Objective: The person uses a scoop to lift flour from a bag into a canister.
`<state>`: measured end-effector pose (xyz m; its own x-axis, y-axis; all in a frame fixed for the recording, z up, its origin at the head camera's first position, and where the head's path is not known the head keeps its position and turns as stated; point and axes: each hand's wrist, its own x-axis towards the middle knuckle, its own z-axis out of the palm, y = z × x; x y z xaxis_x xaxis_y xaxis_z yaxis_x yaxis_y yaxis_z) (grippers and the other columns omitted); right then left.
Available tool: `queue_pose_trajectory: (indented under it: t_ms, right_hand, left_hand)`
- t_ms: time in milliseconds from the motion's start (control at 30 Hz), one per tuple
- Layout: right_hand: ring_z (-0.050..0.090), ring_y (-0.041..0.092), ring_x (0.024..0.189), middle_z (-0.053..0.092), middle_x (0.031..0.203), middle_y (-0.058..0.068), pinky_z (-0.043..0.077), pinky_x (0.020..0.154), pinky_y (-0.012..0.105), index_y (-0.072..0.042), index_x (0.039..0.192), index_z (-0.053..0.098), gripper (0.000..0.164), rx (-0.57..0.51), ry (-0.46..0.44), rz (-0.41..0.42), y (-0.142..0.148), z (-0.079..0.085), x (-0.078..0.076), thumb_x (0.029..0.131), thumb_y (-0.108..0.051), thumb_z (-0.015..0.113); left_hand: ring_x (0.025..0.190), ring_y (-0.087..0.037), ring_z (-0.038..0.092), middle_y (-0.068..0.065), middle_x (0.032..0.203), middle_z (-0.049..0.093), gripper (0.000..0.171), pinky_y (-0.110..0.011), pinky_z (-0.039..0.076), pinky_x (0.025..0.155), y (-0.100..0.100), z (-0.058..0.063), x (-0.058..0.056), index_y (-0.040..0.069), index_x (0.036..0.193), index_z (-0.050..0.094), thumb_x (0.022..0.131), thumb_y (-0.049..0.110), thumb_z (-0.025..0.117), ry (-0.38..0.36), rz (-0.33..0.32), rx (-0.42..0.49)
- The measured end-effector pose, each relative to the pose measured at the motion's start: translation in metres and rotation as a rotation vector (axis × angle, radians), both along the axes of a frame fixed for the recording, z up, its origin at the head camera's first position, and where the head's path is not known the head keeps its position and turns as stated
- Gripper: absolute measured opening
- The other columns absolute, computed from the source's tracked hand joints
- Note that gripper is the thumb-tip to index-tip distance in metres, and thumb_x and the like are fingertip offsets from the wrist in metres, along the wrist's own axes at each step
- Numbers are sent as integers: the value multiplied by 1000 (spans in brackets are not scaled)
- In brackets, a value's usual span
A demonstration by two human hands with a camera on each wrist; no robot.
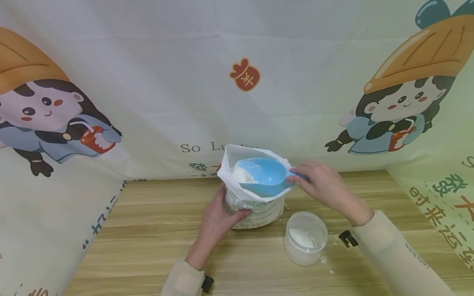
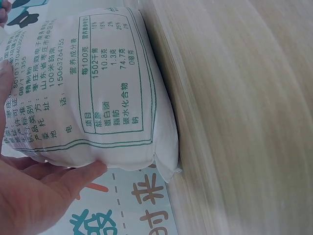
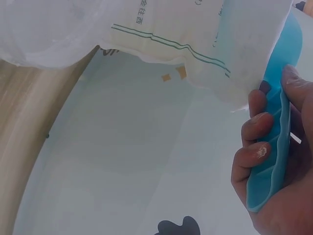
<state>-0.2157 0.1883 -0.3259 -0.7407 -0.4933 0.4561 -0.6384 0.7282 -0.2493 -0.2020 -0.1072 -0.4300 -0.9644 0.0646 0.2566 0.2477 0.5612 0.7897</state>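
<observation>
In the head view an open white flour bag [image 1: 255, 216] with printed text stands on the table. My left hand [image 1: 217, 214] grips its left side, thumb across the front; the left wrist view has the fingers around the printed bag [image 2: 110, 93]. My right hand [image 1: 326, 185] holds a blue scoop [image 1: 268, 174] by its handle, the bowl tilted in the bag's mouth. White flour [image 1: 242, 176] shows at the scoop's left end. The right wrist view shows fingers curled round the ribbed handle [image 3: 269, 176]; the bag hides part of the bowl.
A clear round jar [image 1: 299, 257] holding some white powder [image 1: 303, 237] stands right of the bag, below my right forearm. White specks [image 1: 324, 260] lie beside it on the wooden table [image 1: 148, 238]. A printed cloth [image 1: 177, 82] hangs behind and at the sides.
</observation>
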Motion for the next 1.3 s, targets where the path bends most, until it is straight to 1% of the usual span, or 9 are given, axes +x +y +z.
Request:
queue_pose_trajectory:
  t_ms: [200,433,667,767,1067,1300]
  right_hand:
    - [59,17,74,74,95,9,51,64,33,2,114,76,26,-57,22,6,2,-2,1,97,-17,74]
    - [64,21,80,75,98,11,56,70,38,3,113,76,23,-146,-17,11,3,-5,2,98,-14,72]
    - [71,28,91,75,105,14,61,78,47,2,114,75,22,-202,-41,13,4,-5,3,99,-13,71]
    - [72,29,92,76,105,14,61,80,49,1,114,76,21,-221,-39,10,5,-4,5,99,-13,71]
    - [72,31,96,76,106,12,60,83,52,-1,115,77,21,-227,-13,7,9,6,12,97,-12,72]
    - [73,32,97,76,109,13,60,81,54,-1,115,77,22,-243,43,10,16,15,22,95,-10,74]
  left_hand:
    - [139,-38,49,-14,153,52,111,-61,40,113,0,0,0,14,161,34,72,41,95,1,-2,4]
    - [140,-38,49,-13,154,52,111,-61,40,113,0,-1,0,15,161,33,73,42,94,3,-6,2]
    - [140,-39,48,-14,154,52,110,-61,40,113,1,0,1,14,161,34,73,43,94,6,2,-1]
    - [140,-40,49,-15,153,52,110,-61,40,113,1,1,1,14,161,35,72,44,94,3,8,-3]
    - [140,-41,48,-16,154,51,111,-62,40,113,1,1,1,13,161,34,72,43,94,-9,12,2]
    - [141,-41,47,-16,155,50,111,-62,39,113,1,1,1,13,161,33,73,43,94,-21,10,3]
